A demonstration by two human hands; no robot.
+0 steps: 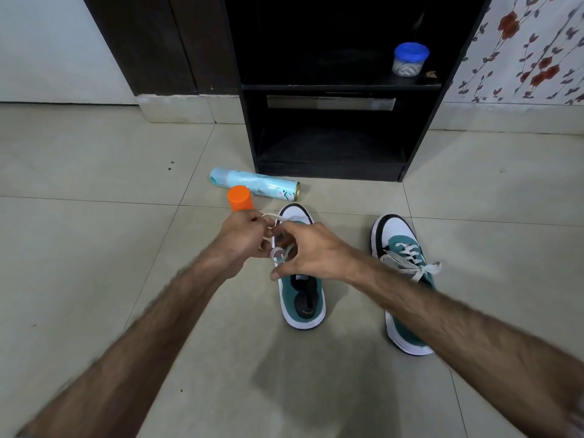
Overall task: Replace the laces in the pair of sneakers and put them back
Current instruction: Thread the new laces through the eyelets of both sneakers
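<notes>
Two teal, white and black sneakers stand on the tiled floor, toes pointing away from me. The left sneaker [303,298] lies under both hands. My left hand [243,238] pinches one end of its pale lace [279,252]. My right hand [311,251] grips the other part of the lace above the eyelets, with a loop showing between the hands. The right sneaker [403,279] stands apart to the right, laced with a tied bow of pale lace [417,268].
A light blue spray can [256,184] lies on the floor past the left sneaker, with an orange-capped can [240,199] upright beside it. A black open shelf unit [335,90] stands behind, holding a blue-lidded jar [410,60]. Bare tiles stretch left and right.
</notes>
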